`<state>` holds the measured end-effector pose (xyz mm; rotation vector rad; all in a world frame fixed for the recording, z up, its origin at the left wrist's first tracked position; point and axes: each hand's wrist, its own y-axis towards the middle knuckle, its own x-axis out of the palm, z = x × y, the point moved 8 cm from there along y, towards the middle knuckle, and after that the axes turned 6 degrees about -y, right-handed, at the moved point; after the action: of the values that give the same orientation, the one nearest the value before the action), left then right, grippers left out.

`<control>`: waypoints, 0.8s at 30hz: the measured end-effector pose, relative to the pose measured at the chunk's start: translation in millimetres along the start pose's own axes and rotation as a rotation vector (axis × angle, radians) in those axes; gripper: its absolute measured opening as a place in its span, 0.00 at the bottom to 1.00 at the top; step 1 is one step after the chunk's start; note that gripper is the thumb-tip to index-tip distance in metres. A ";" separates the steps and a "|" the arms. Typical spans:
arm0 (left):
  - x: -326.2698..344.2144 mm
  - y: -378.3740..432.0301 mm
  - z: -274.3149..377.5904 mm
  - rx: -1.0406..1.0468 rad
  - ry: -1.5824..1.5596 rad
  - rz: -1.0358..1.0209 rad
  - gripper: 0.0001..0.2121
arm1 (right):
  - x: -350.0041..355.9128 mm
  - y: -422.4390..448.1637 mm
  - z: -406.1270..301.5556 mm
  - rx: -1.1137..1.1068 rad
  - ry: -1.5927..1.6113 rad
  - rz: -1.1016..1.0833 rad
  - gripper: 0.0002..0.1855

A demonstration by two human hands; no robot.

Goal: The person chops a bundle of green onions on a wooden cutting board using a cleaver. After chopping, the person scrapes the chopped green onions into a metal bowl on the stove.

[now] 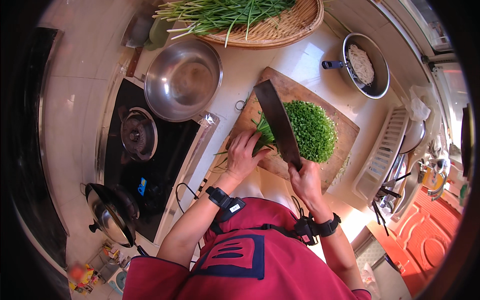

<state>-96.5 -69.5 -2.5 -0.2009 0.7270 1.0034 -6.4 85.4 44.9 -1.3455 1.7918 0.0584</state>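
Note:
On a wooden cutting board (341, 125) lies a heap of finely chopped green chives (313, 131). My right hand (307, 182) grips the handle of a dark-bladed cleaver (277, 120), whose blade stretches up and left over the board, between the heap and a small bunch of uncut chives (265, 131). The fingers of my left hand (243, 153) press on that bunch at the board's left edge, left of the blade. The blade hides part of the greens, so contact between its edge and the bunch cannot be made out.
A steel bowl (183, 80) stands at the upper left beside a gas stove (165, 150). Long chives (225, 15) lie on a woven bamboo tray (262, 39) at the top. White noodles (360, 64) sit in a strainer over a metal bowl (382, 75). A white dish rack (380, 153) is at right.

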 end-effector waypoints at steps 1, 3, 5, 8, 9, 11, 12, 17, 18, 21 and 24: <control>1.2 -1.5 -0.4 0.023 0.034 0.008 0.22 | 1.1 -0.4 -0.9 -0.003 0.001 -0.002 0.07; 2.9 -3.6 -1.3 0.064 0.073 0.029 0.18 | 5.1 -0.4 -1.8 -0.002 -0.027 -0.015 0.07; 4.9 -3.1 -2.8 0.093 0.064 0.050 0.15 | 10.8 2.0 -1.0 0.015 -0.074 -0.039 0.07; 7.9 -1.6 -4.4 0.117 0.070 0.064 0.12 | 17.4 7.2 -1.5 0.033 -0.152 -0.037 0.08; 8.6 -1.1 -5.1 0.121 0.072 0.065 0.12 | 18.1 8.5 -4.3 0.012 -0.176 -0.025 0.08; 9.9 -0.1 -5.3 0.142 0.080 0.060 0.12 | 20.3 10.4 -7.9 0.006 -0.235 -0.008 0.08; 10.3 0.3 -5.3 0.153 0.082 0.058 0.12 | 22.8 12.7 -9.3 0.007 -0.262 -0.014 0.08; 14.3 2.6 -7.2 0.178 0.113 0.001 0.12 | 38.6 30.4 -16.5 -0.046 -0.287 0.020 0.07; 14.4 3.8 -8.2 0.176 0.111 -0.010 0.12 | 43.2 33.3 -14.3 -0.037 -0.266 0.010 0.07; 14.5 3.9 -5.9 0.188 0.128 -0.032 0.11 | 50.8 33.1 -3.1 0.013 -0.239 0.044 0.07; 12.2 3.4 -2.0 0.193 0.137 -0.040 0.12 | 48.3 33.6 -1.8 -0.050 -0.182 0.099 0.07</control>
<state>-96.3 -60.0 -11.2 -0.1169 0.9363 0.8814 -36.1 61.8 -0.1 -1.2437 1.7113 0.2727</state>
